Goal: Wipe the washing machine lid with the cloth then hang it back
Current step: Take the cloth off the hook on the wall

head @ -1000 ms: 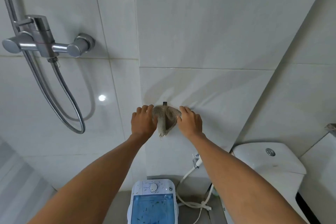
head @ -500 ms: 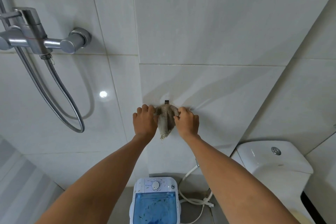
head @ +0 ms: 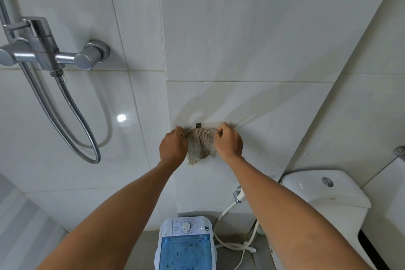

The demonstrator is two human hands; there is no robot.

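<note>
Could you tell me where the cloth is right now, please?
In the head view the cloth is mid-frame against the tiled wall, just below the hook, pinched between the left hand and right hand.

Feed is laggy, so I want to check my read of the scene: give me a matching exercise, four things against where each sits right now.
Things:
1. beige woven cloth
2. chrome shower mixer
3. small white washing machine with blue lid
4. white toilet cistern

Places:
A. bottom centre, below the arms
B. upper left on the wall
C. lower right
D. at the small wall hook, pinched between left hand and right hand

Pairs: 1-D, 2-B, 3-A, 4-C
</note>
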